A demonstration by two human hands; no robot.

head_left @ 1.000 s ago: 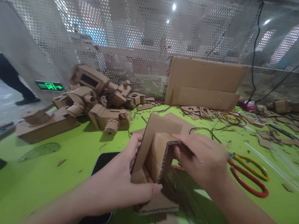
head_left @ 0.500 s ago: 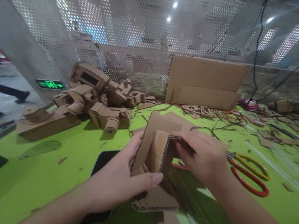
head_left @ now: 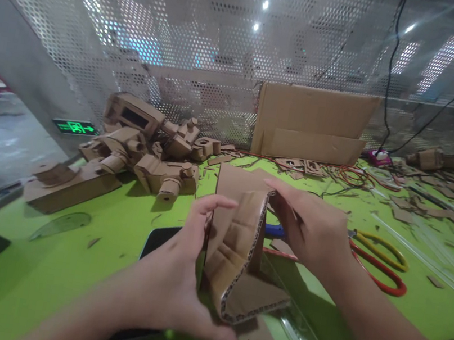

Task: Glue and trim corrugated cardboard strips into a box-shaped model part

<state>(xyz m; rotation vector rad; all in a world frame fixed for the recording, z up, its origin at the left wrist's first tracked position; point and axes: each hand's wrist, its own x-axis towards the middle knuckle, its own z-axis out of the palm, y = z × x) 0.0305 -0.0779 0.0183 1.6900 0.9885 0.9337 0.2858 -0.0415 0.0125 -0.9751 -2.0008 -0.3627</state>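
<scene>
- Cardboard piece (head_left: 245, 235), folded with a bumpy edge, had just opened out wider and leaned over.
- Left hand (head_left: 171, 275) had let its thumb come off the front; its grip was open, and I could not tell if its fingers touched the card.
- Right hand (head_left: 321, 224) had its grip closed on the top edge, so it seemed to do most of the holding.
- All this was near the middle of the desk's (head_left: 47, 259) near edge, just beside a phone (head_left: 159, 239).
</scene>
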